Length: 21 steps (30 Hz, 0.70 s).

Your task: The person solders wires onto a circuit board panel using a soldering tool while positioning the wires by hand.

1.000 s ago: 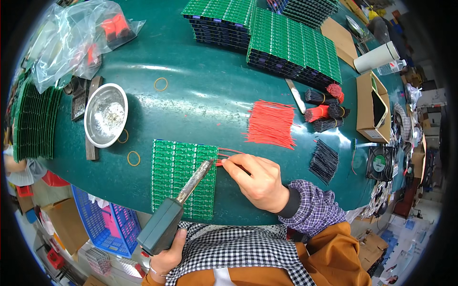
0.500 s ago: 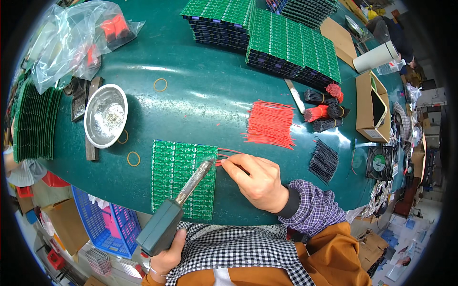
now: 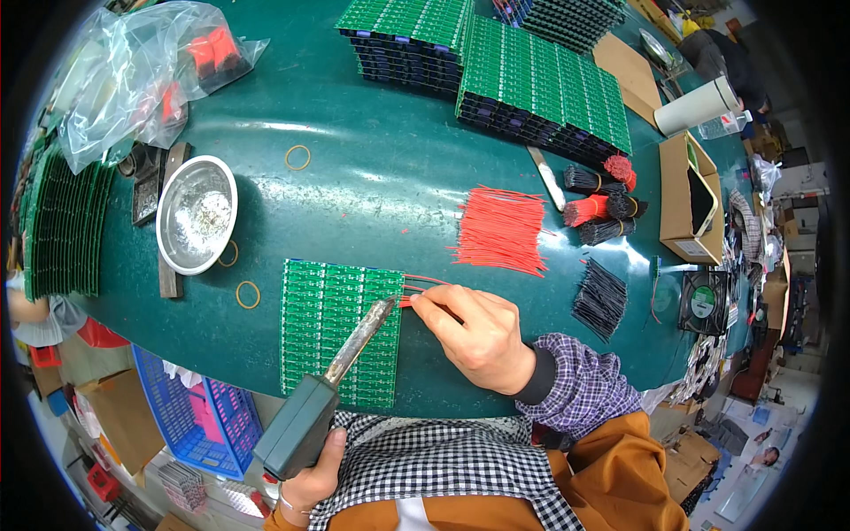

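A green circuit board panel [image 3: 328, 327] lies flat near the table's front edge. My left hand [image 3: 320, 469] is wrapped round the dark green handle of a soldering iron [image 3: 303, 425]. Its metal tip slants up and right to the board's right edge. My right hand [image 3: 478, 336] pinches a red wire [image 3: 409, 301], whose end meets the board's edge beside the tip. A few more wires stick out from the edge just above, partly hidden by my fingers. Loose red wires [image 3: 501, 230] and black wires [image 3: 600, 299] lie to the right in two piles.
A white bowl [image 3: 197, 215] stands at left, near rubber bands [image 3: 248, 295] and upright boards [image 3: 66, 226]. Stacked board panels [image 3: 544, 84] fill the back. Bundled wires [image 3: 589, 211], a cardboard box [image 3: 691, 199] and a small fan [image 3: 704, 301] are at right; a plastic bag [image 3: 133, 71] at far left.
The soldering iron's handle has dropped very slightly, its tip still at the board's edge. My right hand and the board look unmoved.
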Available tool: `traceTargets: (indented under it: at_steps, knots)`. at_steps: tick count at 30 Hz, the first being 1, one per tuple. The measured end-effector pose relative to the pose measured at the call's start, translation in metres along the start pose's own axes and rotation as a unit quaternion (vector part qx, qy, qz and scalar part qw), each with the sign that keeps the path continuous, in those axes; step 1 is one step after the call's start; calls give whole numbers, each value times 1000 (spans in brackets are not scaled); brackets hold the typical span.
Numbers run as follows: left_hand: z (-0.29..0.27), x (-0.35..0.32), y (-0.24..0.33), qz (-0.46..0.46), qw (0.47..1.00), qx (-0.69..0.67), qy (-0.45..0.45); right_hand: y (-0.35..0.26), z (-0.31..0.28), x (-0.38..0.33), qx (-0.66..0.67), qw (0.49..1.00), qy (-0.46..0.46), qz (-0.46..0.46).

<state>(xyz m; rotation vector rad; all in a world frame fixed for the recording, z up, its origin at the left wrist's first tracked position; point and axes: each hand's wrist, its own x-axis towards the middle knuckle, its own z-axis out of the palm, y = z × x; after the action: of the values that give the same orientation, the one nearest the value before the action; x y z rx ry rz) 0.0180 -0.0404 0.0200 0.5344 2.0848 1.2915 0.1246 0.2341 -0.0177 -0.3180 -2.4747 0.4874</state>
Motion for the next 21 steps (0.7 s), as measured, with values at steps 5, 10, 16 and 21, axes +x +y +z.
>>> traceTargets:
  at_steps: [5, 10, 16, 21]
  knots:
    - [-2, -1, 0, -34, 999, -8, -13, 0, 1, 0, -2, 1000, 2, 2]
    - [-2, -5, -9, -31, 999, -14, -3, -1, 2, 0, -3, 1000, 7, 0]
    - [-3, -5, -6, -36, 999, -11, -11, -1, 2, -1, -11, 1000, 9, 2]
    - [-4, -13, -16, 10, 1000, 17, 4, -1, 0, 2, -15, 999, 33, -23]
